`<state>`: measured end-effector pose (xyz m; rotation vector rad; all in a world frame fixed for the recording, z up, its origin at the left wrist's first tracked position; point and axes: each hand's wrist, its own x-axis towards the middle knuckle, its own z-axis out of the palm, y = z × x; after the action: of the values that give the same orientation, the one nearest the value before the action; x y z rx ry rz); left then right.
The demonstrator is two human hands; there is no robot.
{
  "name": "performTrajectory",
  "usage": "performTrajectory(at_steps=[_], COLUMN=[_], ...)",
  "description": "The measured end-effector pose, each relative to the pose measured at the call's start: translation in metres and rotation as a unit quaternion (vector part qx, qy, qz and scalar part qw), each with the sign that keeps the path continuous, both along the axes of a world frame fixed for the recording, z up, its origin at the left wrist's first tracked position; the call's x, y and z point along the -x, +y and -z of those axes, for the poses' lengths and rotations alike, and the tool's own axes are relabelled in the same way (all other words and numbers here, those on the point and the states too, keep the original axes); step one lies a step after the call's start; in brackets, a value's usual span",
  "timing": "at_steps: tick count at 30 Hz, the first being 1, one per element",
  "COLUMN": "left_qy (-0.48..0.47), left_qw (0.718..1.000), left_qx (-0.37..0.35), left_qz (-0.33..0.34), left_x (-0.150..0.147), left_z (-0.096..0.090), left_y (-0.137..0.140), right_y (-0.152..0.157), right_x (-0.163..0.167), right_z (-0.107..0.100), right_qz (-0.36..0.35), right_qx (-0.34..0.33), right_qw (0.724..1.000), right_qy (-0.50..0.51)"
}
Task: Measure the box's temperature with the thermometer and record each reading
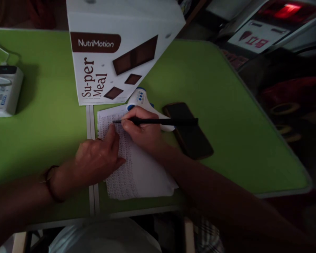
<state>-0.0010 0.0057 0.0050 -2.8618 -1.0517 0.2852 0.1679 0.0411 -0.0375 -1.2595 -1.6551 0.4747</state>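
Note:
A black pen (163, 121) is pinched in my right hand (144, 130), its tip at the upper left part of the paper (152, 175). Dense rows of small handwriting cover the left part of that sheet, while its right part is blank. My left hand (98, 156) rests on the paper's left side, the index finger stretched toward the pen tip, the thumb out to the side and the other fingers partly curled. Just beyond my right hand lies a white and blue infrared thermometer (140, 98), partly hidden by it. A dark smartphone (192, 135) lies to the right.
A tall white box (94, 73) printed "NutriMotion Su-per Meal" stands behind the paper. At the far left of the green table (47, 130) sits a white power block (5, 93) with a cable. A machine with a red light (287, 10) is beyond the right corner.

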Motion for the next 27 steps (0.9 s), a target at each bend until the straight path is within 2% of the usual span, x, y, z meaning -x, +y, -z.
performTrajectory(at_steps=[10,21,27], left_qy=[-0.026,-0.012,-0.020], left_qw=[1.000,1.000,0.999], left_qx=[0.010,0.002,0.023], left_qz=[-0.006,-0.004,-0.016], left_x=[0.0007,0.0008,-0.0001], left_z=[0.0009,0.0012,0.0002], left_y=[-0.0004,-0.0002,0.0002], right_y=[0.0010,0.0008,0.0005], right_x=[-0.0010,-0.0006,-0.0004], right_z=[0.0029,0.0007,0.0005], right_qz=[0.011,0.012,0.032], right_qx=[0.001,-0.003,0.012], right_qw=[1.000,1.000,0.999], right_qy=[-0.005,0.009,0.000])
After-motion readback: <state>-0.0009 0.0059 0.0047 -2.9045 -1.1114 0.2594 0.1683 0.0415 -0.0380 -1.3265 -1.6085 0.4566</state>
